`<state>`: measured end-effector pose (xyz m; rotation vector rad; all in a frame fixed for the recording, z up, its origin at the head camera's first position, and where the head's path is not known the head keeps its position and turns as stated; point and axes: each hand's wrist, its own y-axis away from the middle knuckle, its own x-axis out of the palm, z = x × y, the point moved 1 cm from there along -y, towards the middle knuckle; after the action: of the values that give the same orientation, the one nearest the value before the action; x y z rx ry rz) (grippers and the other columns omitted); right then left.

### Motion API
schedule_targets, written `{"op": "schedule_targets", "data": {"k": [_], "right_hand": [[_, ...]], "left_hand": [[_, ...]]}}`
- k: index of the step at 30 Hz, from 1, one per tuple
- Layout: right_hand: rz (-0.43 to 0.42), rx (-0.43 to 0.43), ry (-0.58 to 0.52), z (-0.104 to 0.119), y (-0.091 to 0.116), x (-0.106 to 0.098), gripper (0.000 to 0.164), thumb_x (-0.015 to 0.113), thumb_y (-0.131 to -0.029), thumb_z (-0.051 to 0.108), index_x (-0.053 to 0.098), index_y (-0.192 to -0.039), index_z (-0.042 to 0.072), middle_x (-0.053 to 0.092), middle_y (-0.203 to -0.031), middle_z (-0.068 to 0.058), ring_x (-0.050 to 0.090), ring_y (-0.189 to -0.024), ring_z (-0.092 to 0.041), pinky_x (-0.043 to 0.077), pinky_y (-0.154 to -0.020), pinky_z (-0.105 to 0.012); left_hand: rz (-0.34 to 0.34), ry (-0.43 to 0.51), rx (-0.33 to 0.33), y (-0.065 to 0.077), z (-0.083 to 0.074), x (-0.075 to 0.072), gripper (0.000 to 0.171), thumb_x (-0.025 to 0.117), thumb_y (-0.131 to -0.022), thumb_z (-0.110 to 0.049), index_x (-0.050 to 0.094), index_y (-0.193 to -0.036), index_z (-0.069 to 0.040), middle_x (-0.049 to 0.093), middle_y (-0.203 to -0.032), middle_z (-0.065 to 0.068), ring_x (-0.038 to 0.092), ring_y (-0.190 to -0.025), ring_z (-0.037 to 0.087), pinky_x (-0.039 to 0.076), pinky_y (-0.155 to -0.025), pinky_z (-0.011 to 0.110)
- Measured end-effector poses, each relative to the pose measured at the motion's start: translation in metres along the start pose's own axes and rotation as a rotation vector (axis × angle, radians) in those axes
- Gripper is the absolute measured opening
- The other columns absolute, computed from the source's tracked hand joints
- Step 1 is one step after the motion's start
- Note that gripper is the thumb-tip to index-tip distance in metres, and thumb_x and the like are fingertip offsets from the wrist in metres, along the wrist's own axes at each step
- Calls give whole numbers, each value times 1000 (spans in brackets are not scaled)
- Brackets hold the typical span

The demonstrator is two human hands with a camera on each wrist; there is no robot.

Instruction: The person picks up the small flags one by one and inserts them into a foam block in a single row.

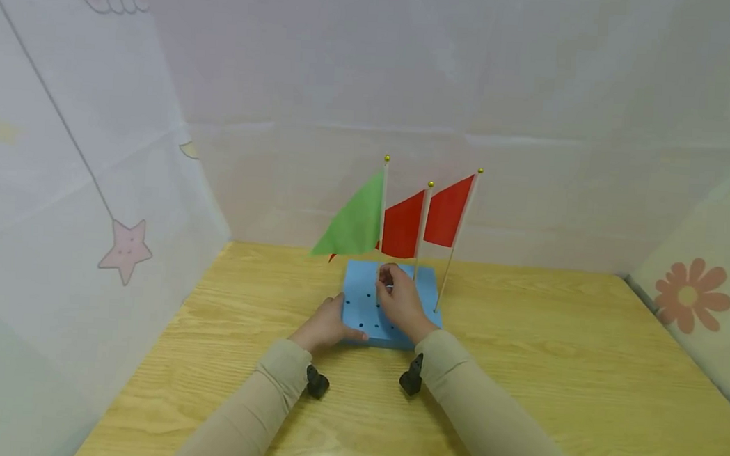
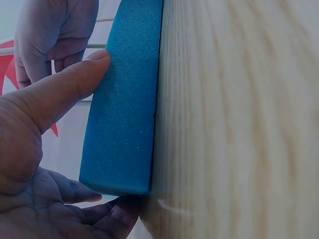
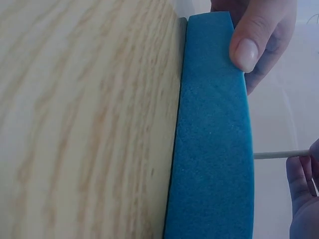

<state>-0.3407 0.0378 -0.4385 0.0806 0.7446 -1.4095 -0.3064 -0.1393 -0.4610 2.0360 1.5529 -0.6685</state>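
Observation:
A blue foam block (image 1: 357, 276) with small holes in its top lies on the wooden table. My left hand (image 1: 326, 323) grips its near left corner, thumb along the front face and fingers at the left side. Over the middle of the block, my right hand (image 1: 400, 301) pinches the thin stick (image 3: 279, 155) of a green flag (image 1: 356, 220) low down. That stick stands upright, and in the right wrist view it meets the block's top face. Two red flags, one near the middle (image 1: 403, 227) and one at the right (image 1: 449, 212), stand on the block; the right one leans outward.
Red tips show from behind the green flag; most of that red cloth is hidden. Wooden table top (image 1: 552, 351) extends to both sides of the block. Behind it hangs a pale cloth backdrop (image 1: 349, 80), with printed side cloths at left and right.

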Motion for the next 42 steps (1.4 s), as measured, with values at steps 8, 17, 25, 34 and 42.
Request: {"op": "schedule_targets", "data": {"k": [8,17,25,34,42], "right_hand": [[-21,-1,7,-1,0,-1,10,60,-101,-1,58,-111,-2,63,-106,-15,62,-103,-31,55,-89,-46],[-21,8,64,-7,6,4,12,60,-101,-1,59,-112,-3,64,-104,-15,62,-99,-30,55,-87,-45],[2,5,92,-13,11,8,7,60,-100,-4,58,-106,-1,61,-95,-11,59,-89,-25,53,-80,-42],[21,7,93,-7,14,7,7,60,-100,-2,57,-107,-1,62,-97,-12,61,-91,-27,54,-81,-43],[34,29,100,-8,15,5,9,60,-101,-2,58,-110,-2,62,-97,-12,60,-91,-27,53,-82,-44]], "left_hand": [[-2,2,-3,-2,1,-2,111,93,-80,-27,24,-158,12,40,-150,33,45,-135,42,40,-111,51],[-4,14,0,-1,2,-1,109,92,-80,-24,25,-157,13,40,-150,34,45,-135,43,40,-111,51],[16,15,-7,1,1,0,111,92,-80,-26,22,-157,14,35,-154,36,40,-140,45,38,-113,52],[11,24,22,5,0,-4,107,91,-80,-24,25,-156,14,38,-152,35,41,-139,44,37,-113,52],[11,8,23,6,-3,-3,108,91,-81,-24,25,-156,14,38,-152,36,42,-139,45,38,-112,53]]}}
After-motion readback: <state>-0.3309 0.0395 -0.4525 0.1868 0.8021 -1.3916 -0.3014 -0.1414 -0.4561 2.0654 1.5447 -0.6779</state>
